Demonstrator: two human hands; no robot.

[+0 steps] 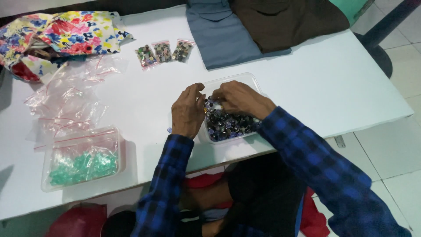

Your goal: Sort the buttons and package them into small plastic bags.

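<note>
Sorting looks to be the step in hand: both hands dip into the clear plastic tub (252, 83) of small dark buttons (228, 125) near the table's (333, 79) front edge. The left hand (187, 112) curls over the tub's near-left rim, fingers bent; whether it grips anything cannot be told. The right hand (239, 98) seems to pinch among buttons just beneath its fingertips, so a clean pick probably needs one piece isolated.

Left hand (188, 110) and right hand (239, 97) pick in clear tub (254, 81) of small beads (228, 123).
</note>
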